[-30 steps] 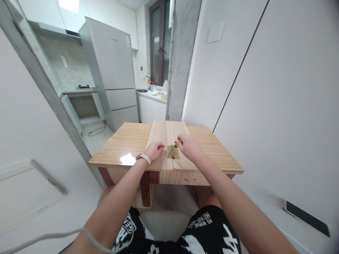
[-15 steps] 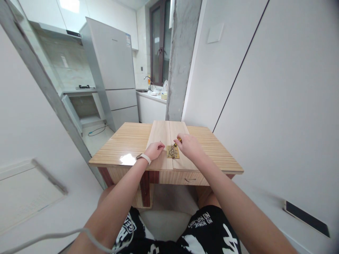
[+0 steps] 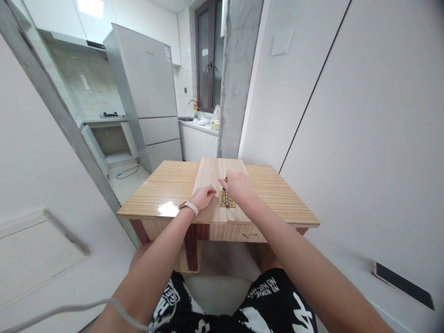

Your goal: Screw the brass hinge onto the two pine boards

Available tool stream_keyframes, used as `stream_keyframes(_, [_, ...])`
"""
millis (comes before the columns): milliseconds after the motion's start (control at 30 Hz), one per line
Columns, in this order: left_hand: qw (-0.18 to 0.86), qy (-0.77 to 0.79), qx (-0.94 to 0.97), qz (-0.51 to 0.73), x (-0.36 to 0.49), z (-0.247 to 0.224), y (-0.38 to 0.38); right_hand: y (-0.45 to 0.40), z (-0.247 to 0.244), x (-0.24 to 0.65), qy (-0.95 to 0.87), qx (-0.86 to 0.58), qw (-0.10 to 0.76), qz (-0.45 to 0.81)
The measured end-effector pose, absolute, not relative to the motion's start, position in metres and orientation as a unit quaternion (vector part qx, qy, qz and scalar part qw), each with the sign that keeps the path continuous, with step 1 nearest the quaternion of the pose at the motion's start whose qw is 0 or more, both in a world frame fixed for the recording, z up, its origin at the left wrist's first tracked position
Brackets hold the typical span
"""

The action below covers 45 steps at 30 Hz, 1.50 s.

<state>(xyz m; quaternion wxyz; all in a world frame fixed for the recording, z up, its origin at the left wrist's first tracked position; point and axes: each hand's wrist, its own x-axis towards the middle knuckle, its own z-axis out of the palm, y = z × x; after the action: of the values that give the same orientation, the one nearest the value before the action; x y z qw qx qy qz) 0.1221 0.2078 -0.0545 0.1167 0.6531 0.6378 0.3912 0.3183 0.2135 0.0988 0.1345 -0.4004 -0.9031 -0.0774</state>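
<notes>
Two pale wooden boards lie side by side on the striped desk; the left board [image 3: 208,173] and right board [image 3: 239,213] meet at a thin seam. A brass hinge [image 3: 226,200] lies flat across that seam near the front. My right hand [image 3: 239,185] is wrapped round a small yellow-and-black screwdriver [image 3: 225,179], its shaft slanting down to the hinge's left part. My left hand [image 3: 204,197], with a watch at the wrist, rests closed on the left board just beside the hinge. Whether its fingertips pinch something is too small to tell.
The desk [image 3: 277,189] has a drawer with a handle [image 3: 249,236] under its front edge. A grey cable [image 3: 86,305] crosses near my left forearm. A dark flat device [image 3: 402,284] is at the lower right. Behind stand a fridge [image 3: 149,74] and a sink counter.
My right hand has moved left with the screwdriver, which now stands steeper over the hinge's left part. My left hand has stayed in place.
</notes>
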Motion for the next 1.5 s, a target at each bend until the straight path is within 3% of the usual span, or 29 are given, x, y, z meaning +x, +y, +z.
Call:
stream_keyframes(367, [0.11,0.634,0.661,0.386,0.12,-0.058,0.211,0.218,0.098,0.32,-0.89,-0.426,0.149,-0.068])
stream_keyframes(1067, [0.096,0.635,0.674,0.365,0.123,-0.055,0.21,0.247,0.103,0.304,-0.958,-0.259,0.092,-0.086])
stream_keyframes(1233, [0.145,0.619,0.665,0.391,0.131,-0.037,0.208,0.27,0.112,0.306,-0.977,-0.194,0.059,-0.068])
stream_keyframes(1500, [0.278,0.464,0.631,0.556,0.162,0.004,0.219,0.283,0.118,0.3,-0.979,-0.196,0.043,-0.03])
